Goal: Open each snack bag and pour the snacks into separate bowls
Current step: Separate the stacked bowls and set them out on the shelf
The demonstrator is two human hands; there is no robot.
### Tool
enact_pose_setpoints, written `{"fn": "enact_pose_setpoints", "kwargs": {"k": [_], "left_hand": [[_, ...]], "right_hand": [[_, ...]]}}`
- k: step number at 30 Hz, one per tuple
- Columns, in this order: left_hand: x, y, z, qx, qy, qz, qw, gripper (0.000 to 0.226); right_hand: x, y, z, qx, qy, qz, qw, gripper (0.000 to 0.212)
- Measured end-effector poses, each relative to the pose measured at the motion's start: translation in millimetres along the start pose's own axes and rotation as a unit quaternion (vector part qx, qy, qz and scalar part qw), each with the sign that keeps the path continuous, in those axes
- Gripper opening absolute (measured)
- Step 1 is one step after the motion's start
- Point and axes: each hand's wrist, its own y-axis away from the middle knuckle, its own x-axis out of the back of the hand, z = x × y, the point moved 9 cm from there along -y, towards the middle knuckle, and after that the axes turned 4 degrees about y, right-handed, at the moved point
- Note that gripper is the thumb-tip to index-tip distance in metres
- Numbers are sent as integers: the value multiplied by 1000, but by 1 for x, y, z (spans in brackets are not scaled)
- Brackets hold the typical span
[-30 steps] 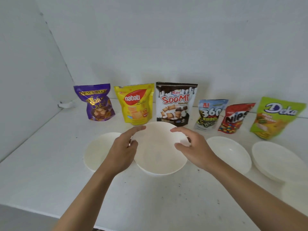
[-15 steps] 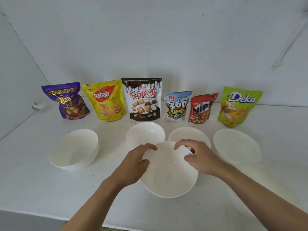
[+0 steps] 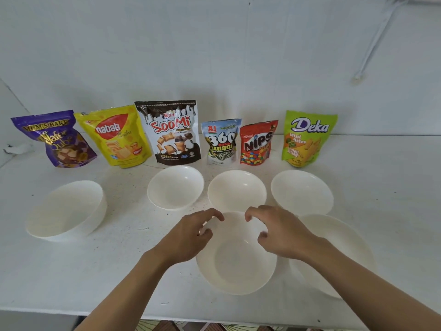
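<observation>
The step in hand appears to be laying out the bowls, with no bag opened yet. The left hand (image 3: pixel 191 237) and the right hand (image 3: pixel 280 231) each pinch the far rim of the near bowl (image 3: pixel 236 266), fingers curled over its edge, at the front middle of the white table (image 3: pixel 71 271). Whether it rests there or is just lifted cannot be told. The next move probably calls for settling this bowl, letting go and reaching for a bag to tear open. Six sealed bags stand along the wall: a purple bag (image 3: pixel 55 139), yellow bag (image 3: pixel 117 137), brown-and-white bag (image 3: pixel 170 132), blue bag (image 3: pixel 220 142), red bag (image 3: pixel 256 142) and green bag (image 3: pixel 306 138). A row of three bowls (image 3: pixel 236 189) lies between hands and bags, so any reach must pass over them. A left bowl (image 3: pixel 64 211) sits apart, and a right bowl (image 3: pixel 334 249) crowds the right forearm.
</observation>
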Motion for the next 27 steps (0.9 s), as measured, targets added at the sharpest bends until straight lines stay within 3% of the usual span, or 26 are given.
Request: {"fn": "enact_pose_setpoints", "kwargs": {"k": [3,7,13,27], "left_hand": [[13,-9,7,-25,-33,44,998,26],[27,-23,11,-38,-126,123,984,23],[21,-36,-13,31,-224,79,971,30],[29,-69,-8,-16,-291,106,951,19]], "right_hand": [[11,-1,3,7,-22,44,999,32],[18,-9,5,18,-22,83,996,25],[9,-13,12,-4,10,71,997,21],[2,-18,11,-19,-15,77,997,11]]}}
